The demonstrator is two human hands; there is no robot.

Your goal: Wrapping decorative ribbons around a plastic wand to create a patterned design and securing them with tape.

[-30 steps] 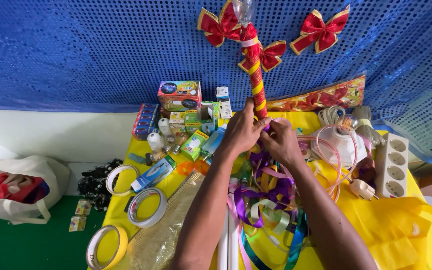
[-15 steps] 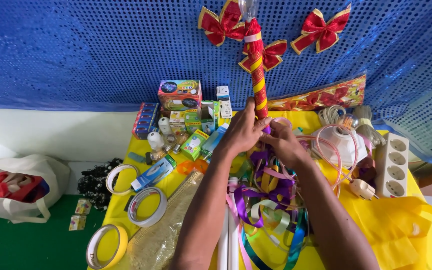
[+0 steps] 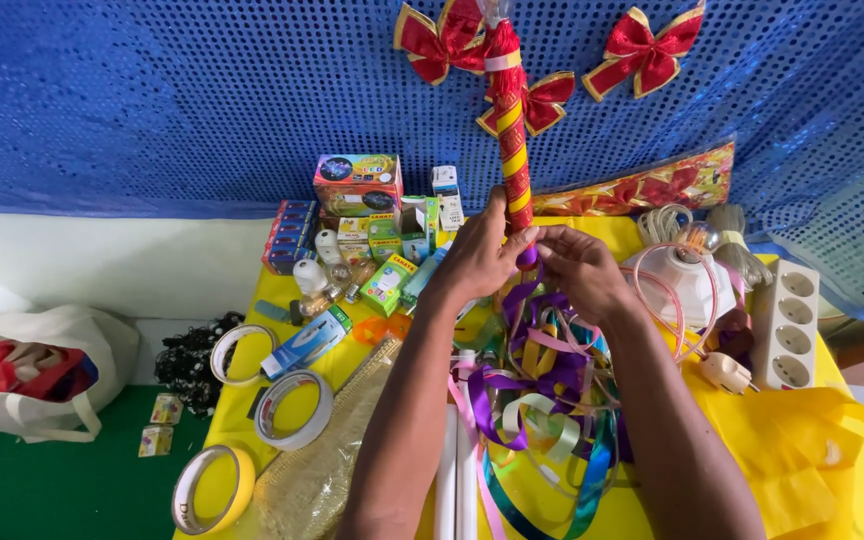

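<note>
Head view: the left hand (image 3: 477, 262) wraps the red-and-yellow striped stick (image 3: 513, 150), fingers closed around its lower end above the yellow table (image 3: 812, 470). The right hand (image 3: 580, 268) meets it, fingertips pinching purple ribbon (image 3: 527, 295) at the stick's base. Tangled ribbons (image 3: 542, 420) pile beneath; tape rolls (image 3: 292, 408) lie left.

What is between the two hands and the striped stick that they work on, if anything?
Nothing visible is between them. The left hand grips the red and yellow striped stick near its lower end, and the right hand touches it there too, by the purple ribbon. The ribbon tangle lies below the hands.
</note>
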